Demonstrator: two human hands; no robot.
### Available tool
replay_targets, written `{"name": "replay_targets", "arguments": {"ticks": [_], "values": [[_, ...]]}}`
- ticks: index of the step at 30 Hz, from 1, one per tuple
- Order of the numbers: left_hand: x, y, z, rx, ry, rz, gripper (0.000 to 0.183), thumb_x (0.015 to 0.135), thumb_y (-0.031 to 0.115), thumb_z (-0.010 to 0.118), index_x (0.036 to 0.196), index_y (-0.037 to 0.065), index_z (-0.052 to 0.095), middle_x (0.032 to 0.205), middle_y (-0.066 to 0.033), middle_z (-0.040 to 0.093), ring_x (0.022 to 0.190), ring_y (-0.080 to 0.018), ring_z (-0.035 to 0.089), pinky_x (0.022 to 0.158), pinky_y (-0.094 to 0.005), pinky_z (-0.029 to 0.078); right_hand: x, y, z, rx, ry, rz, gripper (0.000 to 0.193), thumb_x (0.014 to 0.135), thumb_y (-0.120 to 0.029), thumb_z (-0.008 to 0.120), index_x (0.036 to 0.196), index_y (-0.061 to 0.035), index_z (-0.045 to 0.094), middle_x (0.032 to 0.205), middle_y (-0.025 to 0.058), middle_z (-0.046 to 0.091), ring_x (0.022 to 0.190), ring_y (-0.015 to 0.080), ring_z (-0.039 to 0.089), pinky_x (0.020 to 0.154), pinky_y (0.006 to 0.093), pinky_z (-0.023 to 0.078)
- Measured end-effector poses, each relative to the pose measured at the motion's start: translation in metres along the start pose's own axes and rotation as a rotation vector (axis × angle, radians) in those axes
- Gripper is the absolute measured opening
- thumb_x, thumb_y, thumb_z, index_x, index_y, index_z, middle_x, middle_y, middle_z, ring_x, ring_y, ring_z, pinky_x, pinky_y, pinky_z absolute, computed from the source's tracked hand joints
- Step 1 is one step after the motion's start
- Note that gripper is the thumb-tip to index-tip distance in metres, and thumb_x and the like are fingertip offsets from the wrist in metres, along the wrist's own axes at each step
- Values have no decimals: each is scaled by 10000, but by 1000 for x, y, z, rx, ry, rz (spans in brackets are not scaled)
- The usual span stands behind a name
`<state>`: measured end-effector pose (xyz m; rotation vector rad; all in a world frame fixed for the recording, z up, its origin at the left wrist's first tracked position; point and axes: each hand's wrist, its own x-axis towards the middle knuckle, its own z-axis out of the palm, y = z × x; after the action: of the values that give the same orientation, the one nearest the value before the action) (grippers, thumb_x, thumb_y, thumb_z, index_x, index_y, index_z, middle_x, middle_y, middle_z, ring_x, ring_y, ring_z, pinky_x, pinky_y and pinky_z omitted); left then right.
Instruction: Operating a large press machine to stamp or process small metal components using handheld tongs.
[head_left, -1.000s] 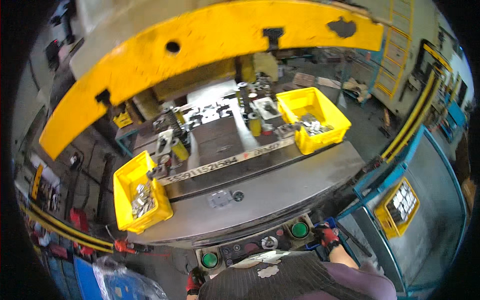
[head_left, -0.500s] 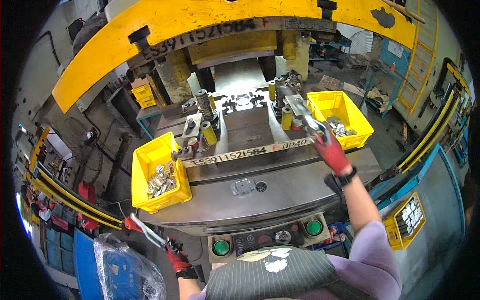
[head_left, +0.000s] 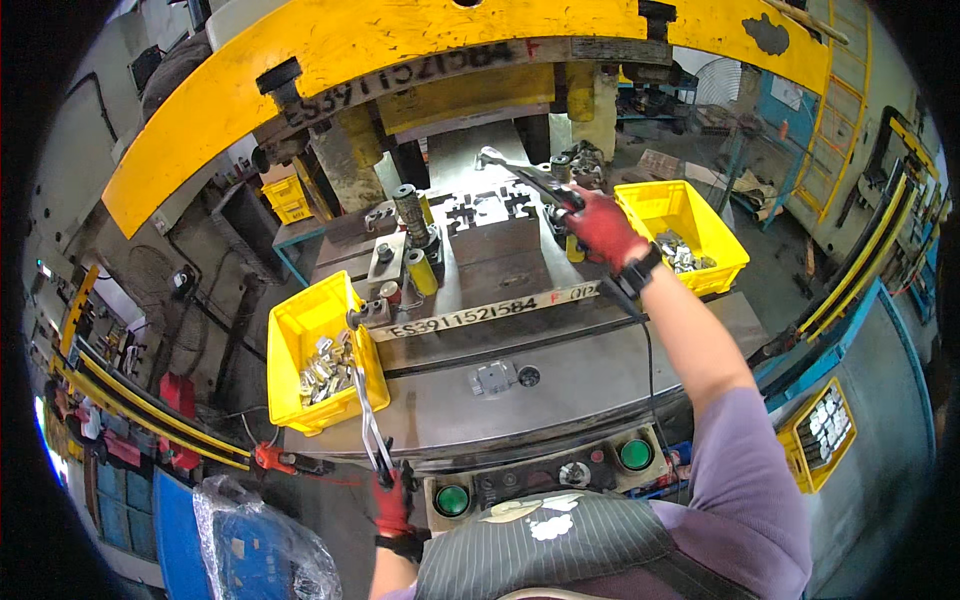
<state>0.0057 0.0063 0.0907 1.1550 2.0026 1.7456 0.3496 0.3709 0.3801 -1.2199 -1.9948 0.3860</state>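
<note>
My right hand (head_left: pixel 605 225), in a red glove, reaches into the press with its fingers closed on the dark handle of long tongs (head_left: pixel 540 182). Their light-coloured tip is over the lit die (head_left: pixel 487 207); I cannot make out whether it grips a part. My left hand (head_left: pixel 392 497), also red-gloved, is low at the front, closed on silver tongs (head_left: pixel 366 412). Those point up to the right side of the left yellow bin (head_left: pixel 290 340), near its small metal parts (head_left: pixel 328 368). The right yellow bin (head_left: pixel 715 225), also with metal parts (head_left: pixel 683 252), stands beside my right wrist.
A yellow press beam (head_left: pixel 480 22) arches overhead. Guide posts (head_left: pixel 408 212) flank the die. A grey metal piece (head_left: pixel 492 378) lies on the bed. In front is a control panel with green buttons (head_left: pixel 636 455). Yellow guard bars (head_left: pixel 150 415) run along both sides.
My right hand has moved from beside the right bin, left and farther in, swinging its tongs over the die. My left hand has shifted right, bringing its tongs up to the left bin.
</note>
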Motion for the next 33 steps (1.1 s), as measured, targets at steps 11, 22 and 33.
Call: {"name": "replay_targets", "arguments": {"ticks": [11,22,33], "values": [[238,227,198,-60,-907,-127,336,847,298,494,1023,13,506,823,-128,602,695,-237,568,610,-366,440,-217,66,7,856,214,535,329,803,-40,517,1130,-30,479,811,31,580,693,95,556,618,235,444],[279,220,251,-47,-911,-146,287,837,319,494,958,65,545,767,-49,599,648,-181,551,574,-317,444,-351,131,-16,426,518,604,453,711,24,577,1151,-5,469,872,72,607,789,124,560,720,258,440],[161,204,177,-421,-591,63,176,863,203,485,970,72,533,684,28,500,526,-60,441,436,-200,354,-207,215,-47,-201,463,657,490,777,-168,535,1239,-154,375,825,146,605,745,302,594,613,415,455]]}}
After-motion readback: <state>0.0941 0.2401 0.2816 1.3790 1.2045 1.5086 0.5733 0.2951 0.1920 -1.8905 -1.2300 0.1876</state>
